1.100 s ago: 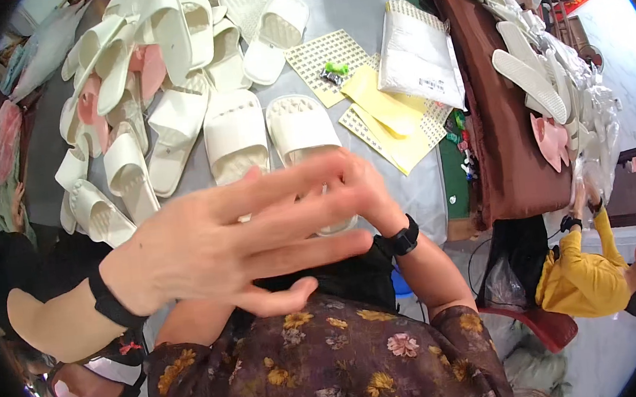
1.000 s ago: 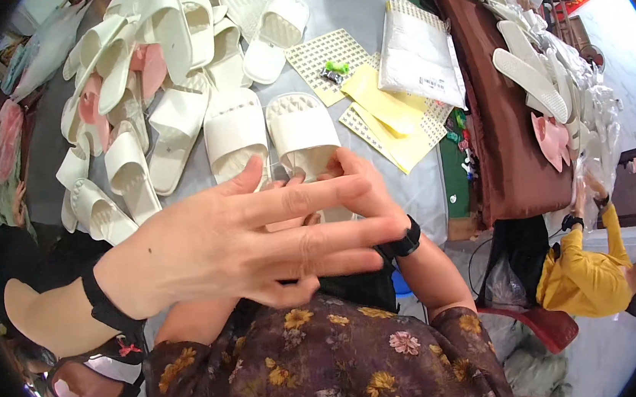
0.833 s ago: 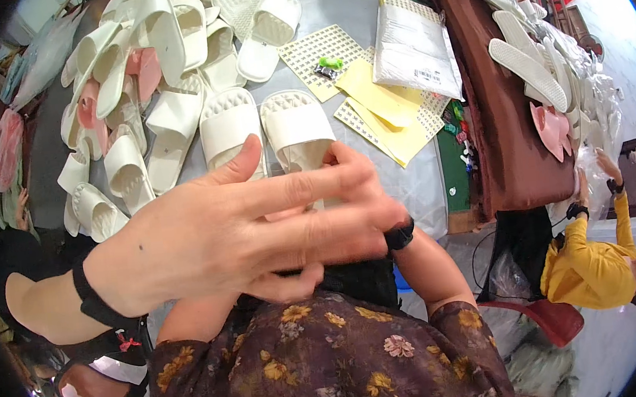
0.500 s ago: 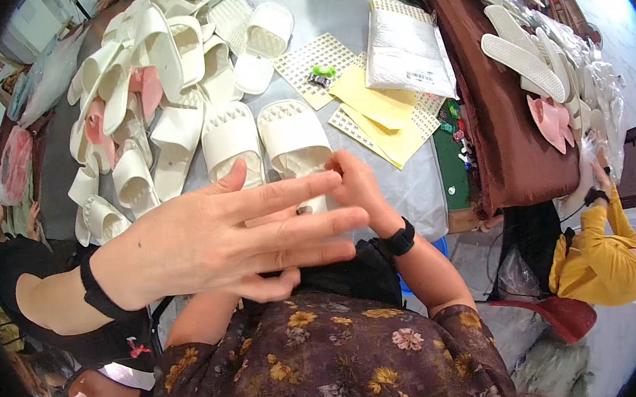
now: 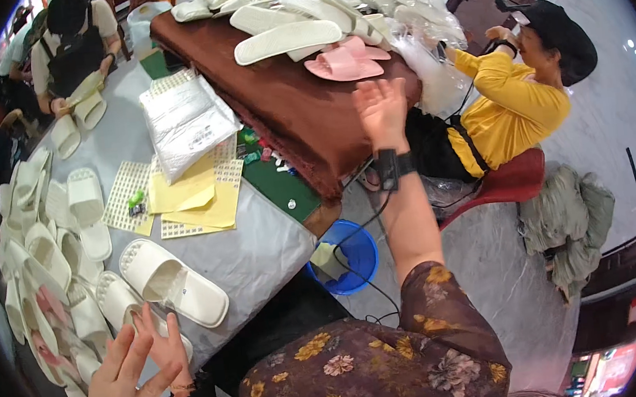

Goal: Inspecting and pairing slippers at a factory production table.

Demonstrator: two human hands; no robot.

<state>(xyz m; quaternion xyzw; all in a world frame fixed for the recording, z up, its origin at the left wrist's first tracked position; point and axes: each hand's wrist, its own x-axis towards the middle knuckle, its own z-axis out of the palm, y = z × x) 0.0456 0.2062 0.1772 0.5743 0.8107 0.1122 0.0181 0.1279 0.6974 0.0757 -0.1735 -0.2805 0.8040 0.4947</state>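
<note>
My right hand (image 5: pixel 381 112) is raised with its fingers stretched, holding nothing, and a black band circles the wrist. In the picture it lies just below the pink slippers (image 5: pixel 343 62) on the brown-covered table. My left hand (image 5: pixel 165 343) is at the lower left, fingers extended, partly hidden behind another person's open hand (image 5: pixel 125 385). Next to it a white slide slipper (image 5: pixel 175 285) lies on the grey-covered table. A second white slipper (image 5: pixel 119 300) lies beside it, partly covered by the hands; whether my left hand touches it I cannot tell.
A heap of white slippers (image 5: pixel 47 251) with some pink ones fills the table's left side. Yellow sheets (image 5: pixel 183 192) and a white parcel (image 5: pixel 185 127) lie beyond. A blue bin (image 5: pixel 365 255) stands on the floor. A person in yellow (image 5: pixel 511 96) sits at right.
The view has swung right, bringing the blue bin into sight. My right hand has left the two slippers and reached out to the right, opening. The other person's hand now appears lower left.
</note>
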